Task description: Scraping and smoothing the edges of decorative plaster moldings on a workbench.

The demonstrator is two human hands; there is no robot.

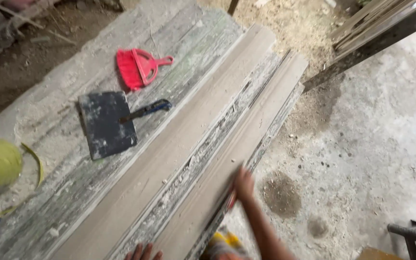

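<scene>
The left hand shows only fingertips at the bottom edge, resting on a long pale wooden strip; its grip I cannot tell. The right hand, blurred, presses the strip's outer edge, seemingly with something red in it. Farther off lie a dark trowel and a red brush on the dusty workbench

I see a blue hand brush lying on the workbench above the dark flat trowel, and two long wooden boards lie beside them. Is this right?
Not quite: the head view shows the hand brush is red, not blue. The rest holds: it lies on the workbench above the dark flat trowel, and two long wooden boards lie beside them.
</scene>
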